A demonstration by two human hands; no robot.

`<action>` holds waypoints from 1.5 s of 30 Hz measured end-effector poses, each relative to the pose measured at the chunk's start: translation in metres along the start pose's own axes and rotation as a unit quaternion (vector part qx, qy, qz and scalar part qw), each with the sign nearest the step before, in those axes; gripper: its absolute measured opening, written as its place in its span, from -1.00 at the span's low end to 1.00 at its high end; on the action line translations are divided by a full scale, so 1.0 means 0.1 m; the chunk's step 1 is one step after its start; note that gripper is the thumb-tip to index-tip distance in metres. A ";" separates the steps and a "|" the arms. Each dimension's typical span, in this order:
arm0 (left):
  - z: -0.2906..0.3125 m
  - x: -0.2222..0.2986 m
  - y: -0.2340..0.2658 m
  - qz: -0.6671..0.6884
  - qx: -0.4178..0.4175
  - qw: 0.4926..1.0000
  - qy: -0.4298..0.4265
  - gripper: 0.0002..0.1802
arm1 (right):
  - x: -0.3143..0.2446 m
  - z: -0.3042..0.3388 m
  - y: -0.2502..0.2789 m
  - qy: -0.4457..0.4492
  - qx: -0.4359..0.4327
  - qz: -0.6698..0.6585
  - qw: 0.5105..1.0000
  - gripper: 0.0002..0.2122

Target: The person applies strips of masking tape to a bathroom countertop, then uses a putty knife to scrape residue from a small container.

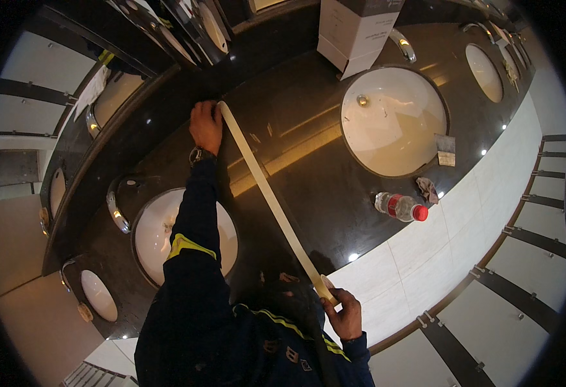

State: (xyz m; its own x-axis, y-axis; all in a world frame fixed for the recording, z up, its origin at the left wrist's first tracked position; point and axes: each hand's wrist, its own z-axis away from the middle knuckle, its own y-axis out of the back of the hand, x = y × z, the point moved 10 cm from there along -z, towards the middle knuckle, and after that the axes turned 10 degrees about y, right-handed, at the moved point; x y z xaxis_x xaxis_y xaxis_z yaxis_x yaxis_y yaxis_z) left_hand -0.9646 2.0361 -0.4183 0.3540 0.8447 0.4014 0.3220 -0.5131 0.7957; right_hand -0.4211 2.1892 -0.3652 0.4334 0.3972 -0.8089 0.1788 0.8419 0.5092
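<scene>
A long, pale strip of masking tape (263,187) runs taut across the dark countertop (309,213), from its back edge toward my body. My left hand (207,126) is closed on the strip's far end, by the raised ledge below the mirror. At the front edge, my right hand (344,313) grips the roll of masking tape (326,284), partly hidden by the fingers. My left forearm reaches over one white round basin (222,238) and covers part of it. Whether the strip is stuck down anywhere along its length I cannot tell.
A second white basin (393,122) lies to the right, with a chrome tap (402,45) and a cardboard box (354,39) behind. A red-capped plastic bottle (399,206), a crumpled cloth (427,190) and a small flat packet (445,149) lie near the front edge. Another chrome tap (116,206) stands left.
</scene>
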 end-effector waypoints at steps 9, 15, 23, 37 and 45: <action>-0.01 -0.10 -0.06 0.040 -0.054 0.993 0.098 -0.70 | 0.06 0.02 -0.01 -0.002 0.002 0.002 1.000 -0.74; 0.02 0.08 0.02 -0.020 0.016 0.999 -0.038 -0.78 | 0.02 -0.01 0.01 -0.003 0.002 0.004 1.000 -0.73; 0.08 0.07 -0.01 -0.006 -0.013 0.999 -0.036 -0.78 | 0.01 -0.02 0.01 0.007 0.008 0.010 1.000 -0.73; 0.10 0.08 -0.11 -0.029 -0.035 0.996 -0.071 -0.57 | -0.04 -0.03 0.02 0.026 0.012 0.022 0.999 -0.70; 0.10 0.10 -0.16 -0.049 -0.032 0.995 -0.075 -0.56 | -0.14 -0.05 0.06 0.036 0.019 0.016 0.999 -0.70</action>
State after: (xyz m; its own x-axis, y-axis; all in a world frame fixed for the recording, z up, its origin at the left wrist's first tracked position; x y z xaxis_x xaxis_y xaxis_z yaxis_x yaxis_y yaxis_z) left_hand -0.9571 2.0511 -0.4314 0.4521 0.8556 0.2521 0.3062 -0.4144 0.8570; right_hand -0.4308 2.1911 -0.3523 0.3756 0.4500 -0.8102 0.1991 0.8146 0.5447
